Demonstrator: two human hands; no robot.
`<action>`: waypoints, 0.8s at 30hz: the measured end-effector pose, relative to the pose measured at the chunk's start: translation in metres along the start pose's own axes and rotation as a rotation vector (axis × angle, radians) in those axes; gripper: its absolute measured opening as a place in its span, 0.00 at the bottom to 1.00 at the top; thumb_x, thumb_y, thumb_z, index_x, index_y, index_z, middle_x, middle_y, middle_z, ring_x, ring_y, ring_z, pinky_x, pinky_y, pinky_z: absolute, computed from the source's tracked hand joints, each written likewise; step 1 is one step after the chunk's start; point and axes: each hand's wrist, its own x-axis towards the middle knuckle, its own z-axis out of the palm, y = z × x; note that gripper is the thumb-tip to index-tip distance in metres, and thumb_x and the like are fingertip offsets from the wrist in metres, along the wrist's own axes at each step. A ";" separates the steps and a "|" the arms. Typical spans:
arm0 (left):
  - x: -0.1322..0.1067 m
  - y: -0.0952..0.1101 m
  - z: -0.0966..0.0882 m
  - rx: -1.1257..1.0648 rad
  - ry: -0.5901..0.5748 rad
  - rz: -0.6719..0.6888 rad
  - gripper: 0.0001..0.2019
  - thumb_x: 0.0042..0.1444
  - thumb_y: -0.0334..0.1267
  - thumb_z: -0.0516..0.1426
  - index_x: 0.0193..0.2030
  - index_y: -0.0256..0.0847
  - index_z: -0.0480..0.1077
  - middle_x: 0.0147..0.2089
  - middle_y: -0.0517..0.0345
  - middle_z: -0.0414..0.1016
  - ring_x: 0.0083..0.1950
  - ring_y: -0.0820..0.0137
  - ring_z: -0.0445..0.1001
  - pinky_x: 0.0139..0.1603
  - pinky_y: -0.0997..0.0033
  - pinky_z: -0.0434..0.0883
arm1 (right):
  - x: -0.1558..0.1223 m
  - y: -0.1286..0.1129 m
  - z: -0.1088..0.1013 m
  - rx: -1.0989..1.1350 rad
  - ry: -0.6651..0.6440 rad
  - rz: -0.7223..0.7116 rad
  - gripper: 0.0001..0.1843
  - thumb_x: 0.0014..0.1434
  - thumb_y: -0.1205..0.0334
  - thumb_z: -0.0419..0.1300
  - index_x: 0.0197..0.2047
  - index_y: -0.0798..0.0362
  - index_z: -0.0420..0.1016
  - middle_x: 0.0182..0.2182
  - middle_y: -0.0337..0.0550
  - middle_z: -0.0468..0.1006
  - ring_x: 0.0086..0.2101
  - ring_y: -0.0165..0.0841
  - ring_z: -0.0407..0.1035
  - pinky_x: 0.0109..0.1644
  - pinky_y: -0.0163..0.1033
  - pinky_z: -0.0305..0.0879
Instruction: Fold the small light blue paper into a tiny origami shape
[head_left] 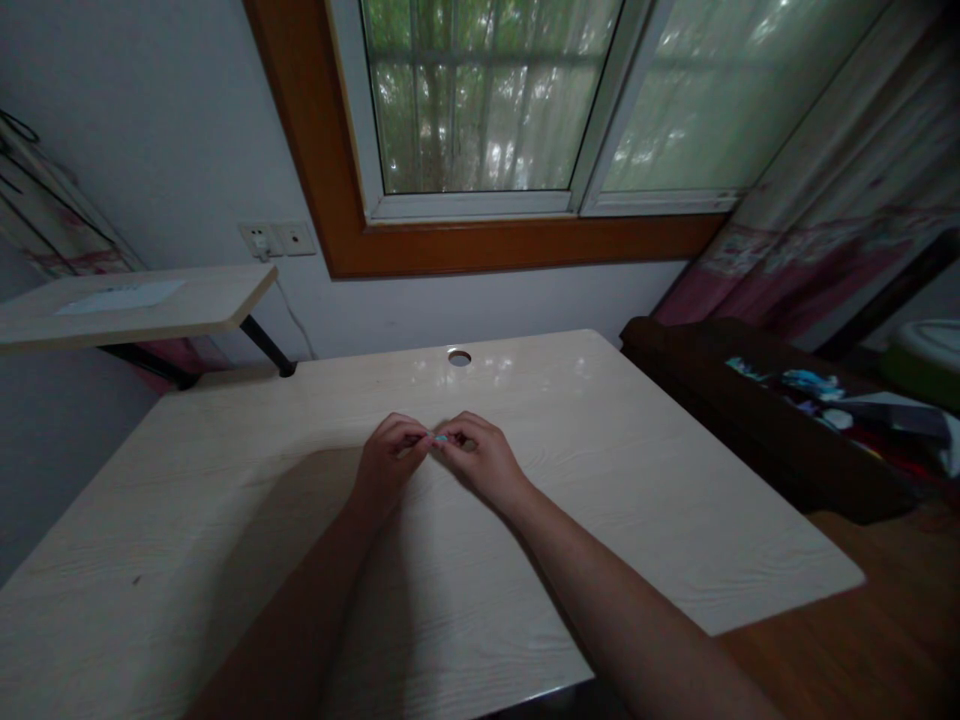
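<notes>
Just above the pale wood-grain desk [615, 500], my two hands meet fingertip to fingertip near its middle. My left hand [391, 452] is closed in a pinch at one end of a tiny light-blue object [441, 438]. From the other side, my right hand [480, 450] pinches the same piece between thumb and fingers. Only a speck of blue shows between the fingertips, so its kind is too small to make out.
A round cable hole [459, 357] is near the desk's back edge. At the back left a raised shelf [225, 305] stands on black legs, with a paper sheet [120, 297] on it. Beyond the right edge is a dark wooden bench [705, 400] with assorted items.
</notes>
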 end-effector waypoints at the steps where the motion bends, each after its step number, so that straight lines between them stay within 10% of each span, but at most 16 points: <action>1: 0.000 0.000 0.000 -0.004 -0.002 -0.002 0.05 0.58 0.41 0.61 0.34 0.44 0.75 0.36 0.56 0.73 0.39 0.68 0.74 0.39 0.69 0.72 | 0.000 -0.001 0.000 0.001 -0.002 0.002 0.07 0.61 0.56 0.63 0.36 0.49 0.79 0.32 0.43 0.77 0.35 0.34 0.71 0.39 0.38 0.65; 24: 0.003 0.002 0.000 -0.175 0.000 -0.053 0.06 0.59 0.40 0.60 0.33 0.43 0.76 0.37 0.56 0.74 0.41 0.67 0.74 0.46 0.66 0.70 | 0.000 -0.011 0.000 0.103 0.045 0.071 0.02 0.56 0.63 0.65 0.33 0.51 0.80 0.31 0.43 0.79 0.33 0.34 0.72 0.38 0.38 0.66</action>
